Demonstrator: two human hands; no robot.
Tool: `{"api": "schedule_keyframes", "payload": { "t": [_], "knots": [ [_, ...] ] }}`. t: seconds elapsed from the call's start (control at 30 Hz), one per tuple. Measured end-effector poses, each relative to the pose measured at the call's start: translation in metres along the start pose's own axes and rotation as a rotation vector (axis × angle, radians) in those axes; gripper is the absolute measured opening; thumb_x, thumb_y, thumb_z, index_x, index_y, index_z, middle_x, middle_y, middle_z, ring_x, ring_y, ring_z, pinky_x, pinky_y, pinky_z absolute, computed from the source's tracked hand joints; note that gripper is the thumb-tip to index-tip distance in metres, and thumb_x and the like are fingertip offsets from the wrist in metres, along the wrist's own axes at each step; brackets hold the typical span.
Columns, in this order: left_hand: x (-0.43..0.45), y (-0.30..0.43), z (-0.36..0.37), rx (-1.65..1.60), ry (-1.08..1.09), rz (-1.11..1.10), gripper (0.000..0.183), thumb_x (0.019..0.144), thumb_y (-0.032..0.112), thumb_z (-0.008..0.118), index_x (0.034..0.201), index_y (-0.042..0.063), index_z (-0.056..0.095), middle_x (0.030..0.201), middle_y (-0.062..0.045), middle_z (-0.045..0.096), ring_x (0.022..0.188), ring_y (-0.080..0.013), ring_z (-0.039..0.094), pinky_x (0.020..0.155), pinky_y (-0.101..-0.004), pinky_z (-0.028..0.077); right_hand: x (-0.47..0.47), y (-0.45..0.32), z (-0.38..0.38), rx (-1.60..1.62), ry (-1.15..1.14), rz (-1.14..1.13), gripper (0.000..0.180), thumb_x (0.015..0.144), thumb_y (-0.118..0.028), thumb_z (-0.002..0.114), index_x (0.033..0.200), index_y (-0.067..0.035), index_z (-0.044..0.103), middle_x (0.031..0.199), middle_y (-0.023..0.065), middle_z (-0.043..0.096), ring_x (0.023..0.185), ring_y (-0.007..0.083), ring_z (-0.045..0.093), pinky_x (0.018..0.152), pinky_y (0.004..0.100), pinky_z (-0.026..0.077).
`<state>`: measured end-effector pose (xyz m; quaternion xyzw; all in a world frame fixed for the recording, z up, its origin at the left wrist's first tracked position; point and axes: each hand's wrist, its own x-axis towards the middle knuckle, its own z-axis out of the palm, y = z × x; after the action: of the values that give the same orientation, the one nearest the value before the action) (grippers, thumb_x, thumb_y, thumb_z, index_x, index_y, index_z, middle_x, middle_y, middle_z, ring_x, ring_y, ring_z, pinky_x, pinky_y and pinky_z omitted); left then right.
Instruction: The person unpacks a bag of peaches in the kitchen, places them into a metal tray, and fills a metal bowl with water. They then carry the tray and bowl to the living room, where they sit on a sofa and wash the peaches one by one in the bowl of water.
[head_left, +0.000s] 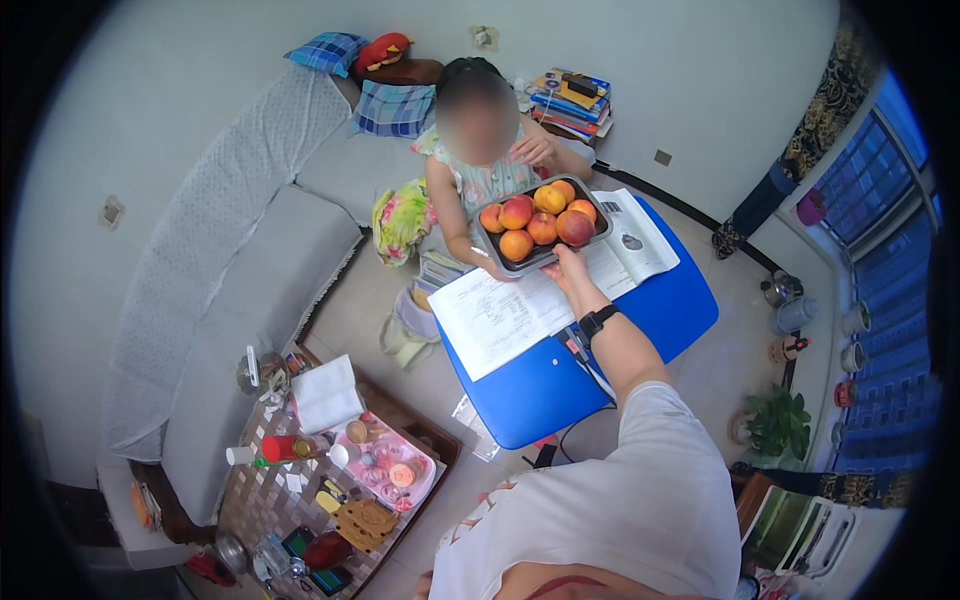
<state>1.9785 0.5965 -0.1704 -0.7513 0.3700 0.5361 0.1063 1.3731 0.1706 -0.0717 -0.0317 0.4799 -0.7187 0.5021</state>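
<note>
My right hand (568, 268), with a dark band on the wrist, grips the near rim of a grey plastic tray (491, 251) of peaches or nectarines (542, 227). The tray is held above an open book (501, 319) on a blue table (517, 405). A seated person across the table has one hand (491, 264) at the tray's near left corner and the other hand (534, 150) raised behind it. Only a bit of skin, seemingly my left hand (424, 585), shows at the bottom edge beside my white shirt; what it does is hidden.
A grey sofa (225, 315) curves along the left. The low table (281, 495) at lower left holds a pink tray (427, 476), jars and an open booklet (328, 394). A bag (412, 315) stands on the floor beside the blue table. Cables (581, 352) lie by my forearm; potted plants (776, 420) stand right.
</note>
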Motion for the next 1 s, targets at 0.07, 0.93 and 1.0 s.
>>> {"api": "schedule_keyframes", "payload": {
  "t": [0.07,0.93,1.0],
  "knots": [
    [-0.003,0.016,0.002,-0.02,0.017,-0.001,0.03,0.079,0.031,0.055,0.072,0.003,0.064,0.068,-0.007,0.061,0.062,-0.0148,0.056,0.058,-0.0297,0.045,0.027,-0.003,0.007,0.025,-0.009,0.007,0.043,0.075,-0.002,0.047,0.117,-0.008,0.037,0.105,0.0144,0.049,0.089,0.0311,0.056,0.069,0.048,0.05],
    [-0.002,0.115,0.042,-0.103,0.072,-0.083,0.023,0.079,0.026,0.057,0.08,0.003,0.063,0.073,-0.007,0.061,0.068,-0.0152,0.056,0.062,-0.0301,0.045,0.098,0.011,0.046,0.094,-0.025,0.147,0.039,0.077,-0.001,0.042,0.115,-0.005,0.038,0.104,0.0171,0.048,0.089,0.0332,0.055,0.074,0.0494,0.049],
    [0.001,0.125,0.041,-0.104,0.071,-0.076,0.023,0.079,0.025,0.057,0.08,0.003,0.063,0.073,-0.006,0.061,0.068,-0.0153,0.056,0.063,-0.0302,0.045,0.1,0.011,0.05,0.136,-0.011,0.132,0.036,0.076,0.0,0.043,0.111,-0.004,0.04,0.099,0.0174,0.05,0.088,0.0336,0.056,0.076,0.0507,0.048]
  ]
}}
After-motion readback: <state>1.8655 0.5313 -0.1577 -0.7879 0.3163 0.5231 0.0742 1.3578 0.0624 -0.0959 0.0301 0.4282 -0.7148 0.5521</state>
